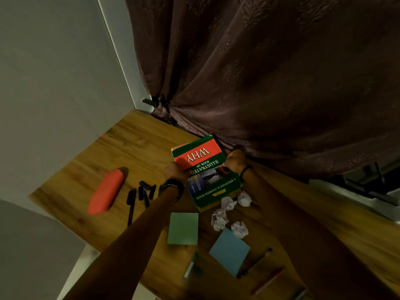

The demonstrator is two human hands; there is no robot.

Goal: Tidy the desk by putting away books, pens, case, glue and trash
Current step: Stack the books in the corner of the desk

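While both hands grip the green book (205, 169) by its sides, left hand (173, 169) and right hand (236, 160) hold it tilted above the wooden desk (134, 139), near the curtain (270, 83), paper balls (229, 213) just beside it

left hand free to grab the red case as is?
Probably not yet: the left hand is gripping the green book together with the right hand. The red case itself lies uncovered on the desk.
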